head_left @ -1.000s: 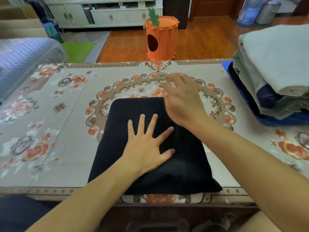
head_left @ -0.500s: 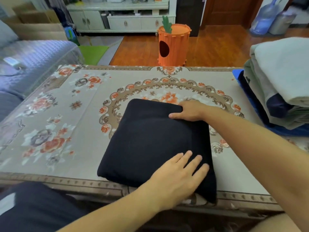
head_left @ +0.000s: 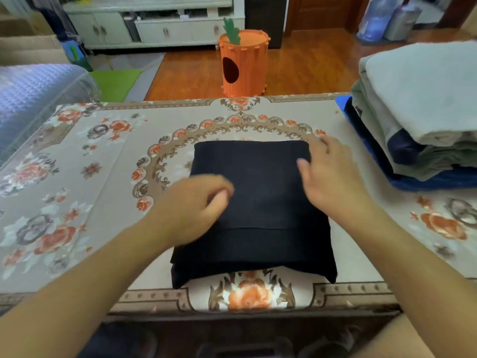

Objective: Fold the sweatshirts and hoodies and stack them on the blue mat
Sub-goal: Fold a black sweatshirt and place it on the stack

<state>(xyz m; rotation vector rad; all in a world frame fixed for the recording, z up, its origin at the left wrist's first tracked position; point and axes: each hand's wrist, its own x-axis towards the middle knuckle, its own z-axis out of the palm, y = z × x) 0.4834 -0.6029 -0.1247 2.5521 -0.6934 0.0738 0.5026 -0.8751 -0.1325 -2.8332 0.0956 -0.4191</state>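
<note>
- Head view, at the centre of the floral tablecloth [head_left: 85, 182]: a folded black sweatshirt [head_left: 258, 202], lying flat as a neat rectangle, near edge close to the table's front border, far edge inside the ring of orange roses.
- On the sweatshirt's left side: left hand [head_left: 191, 205], blurred, palm down, fingers loosely bent and pointing toward the middle of the cloth, thumb close to the forefinger; whether any fabric is pinched between them, cannot tell.
- At the sweatshirt's far right corner: right hand [head_left: 327, 177], palm down, fingers [head_left: 322, 146] fairly straight and slightly spread, reaching past the corner onto the tablecloth, thumb lying out across the black fabric; nothing gripped.
- Both forearms bare, coming in from the bottom corners.
- Far right of the table: a blue mat [head_left: 438, 180], only its edges visible beneath a tall stack of folded garments [head_left: 413, 112], pale grey on top, greenish and navy layers below, a dark one at the bottom.
- Well apart from that stack: the black sweatshirt, with open tablecloth between.
- Beyond the table, on the wooden floor: an orange carrot-shaped bin [head_left: 244, 65] with a green leaf top and an oval opening.
- At the left edge: a quilted bluish cover [head_left: 38, 94].
- Farther back: a white cabinet [head_left: 154, 27].
</note>
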